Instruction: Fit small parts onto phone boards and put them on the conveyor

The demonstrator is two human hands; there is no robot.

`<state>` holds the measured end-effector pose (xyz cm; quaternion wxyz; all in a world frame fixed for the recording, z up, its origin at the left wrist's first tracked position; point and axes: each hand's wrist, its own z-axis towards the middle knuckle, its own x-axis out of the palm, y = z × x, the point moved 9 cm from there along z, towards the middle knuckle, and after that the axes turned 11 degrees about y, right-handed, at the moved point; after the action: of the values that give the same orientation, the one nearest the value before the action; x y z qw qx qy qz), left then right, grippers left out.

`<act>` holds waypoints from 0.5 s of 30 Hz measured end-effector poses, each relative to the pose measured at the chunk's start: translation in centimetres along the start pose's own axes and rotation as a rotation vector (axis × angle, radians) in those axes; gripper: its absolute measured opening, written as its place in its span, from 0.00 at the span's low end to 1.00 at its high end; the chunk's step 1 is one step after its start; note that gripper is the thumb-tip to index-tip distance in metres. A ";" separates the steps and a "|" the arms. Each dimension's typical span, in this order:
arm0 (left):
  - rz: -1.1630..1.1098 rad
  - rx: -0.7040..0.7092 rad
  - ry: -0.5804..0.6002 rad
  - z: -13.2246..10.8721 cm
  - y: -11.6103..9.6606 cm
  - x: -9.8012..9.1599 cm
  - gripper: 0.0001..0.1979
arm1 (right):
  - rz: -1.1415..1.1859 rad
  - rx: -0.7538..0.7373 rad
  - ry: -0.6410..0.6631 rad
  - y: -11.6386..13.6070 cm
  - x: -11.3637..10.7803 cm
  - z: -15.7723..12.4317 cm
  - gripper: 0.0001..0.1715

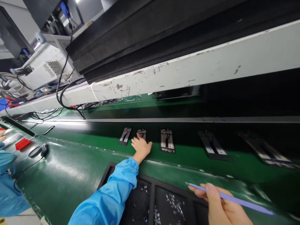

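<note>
My left hand (142, 147), in a blue sleeve, reaches onto the green belt. Its fingers are spread over a phone part (142, 132), hiding the lower portion; whether they grip it is hard to see. Two similar phone parts lie on either side, one to the left (125, 136) and one to the right (167, 140). In my right hand (219, 201), a slim purple pen-like tool (243, 202) with a fine tip is pinched, pointing left above the bench edge. Below, a black tray (152, 200) holds many tiny shiny pieces in its compartments.
Farther right are two more phone parts (214, 145) (267, 150), blurred. A scuffed white beam (164, 73) crosses overhead, with black cables (61, 97) hanging at left. On the left bench sit a red tray (22, 143) and a black mouse (44, 150), beside another person's blue sleeve (10, 187).
</note>
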<state>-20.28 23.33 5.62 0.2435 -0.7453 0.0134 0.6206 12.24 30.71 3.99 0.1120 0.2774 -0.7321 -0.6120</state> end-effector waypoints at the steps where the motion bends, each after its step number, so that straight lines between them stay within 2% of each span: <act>1: 0.004 -0.043 0.008 0.0 0.5 -0.6 0.24 | 0.010 -0.023 -0.019 0.3 0.0 -0.2 0.32; 4: -0.001 -0.102 0.045 -0.5 0.6 -2.3 0.24 | 0.051 -0.134 -0.068 1.6 0.0 -0.7 0.31; 6: -0.011 -0.095 0.075 -2.5 0.9 -3.4 0.29 | 0.094 -0.210 -0.083 2.2 0.1 -0.9 0.30; 7: -0.016 -0.072 0.090 -4.3 1.3 -3.8 0.33 | 0.107 -0.237 -0.090 2.3 0.1 -1.0 0.29; 9: -0.021 0.005 0.119 -9.9 2.7 -4.4 0.46 | 0.099 -0.256 -0.097 2.5 0.1 -1.2 0.28; 12: -0.023 0.091 0.157 -21.0 6.7 -3.9 0.51 | 0.053 -0.236 -0.063 2.4 0.5 -1.2 0.26; 14: -0.056 0.123 0.038 -27.5 9.6 -3.9 0.50 | 0.017 -0.229 -0.025 2.4 1.0 -1.3 0.25; 15: -0.037 0.123 0.012 -29.8 10.8 -3.5 0.51 | -0.012 -0.237 -0.013 2.5 1.2 -1.4 0.24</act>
<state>2.81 1.56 8.43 0.3003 -0.7326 0.0391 0.6095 11.29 29.13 6.49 0.1353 0.2625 -0.6538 -0.6966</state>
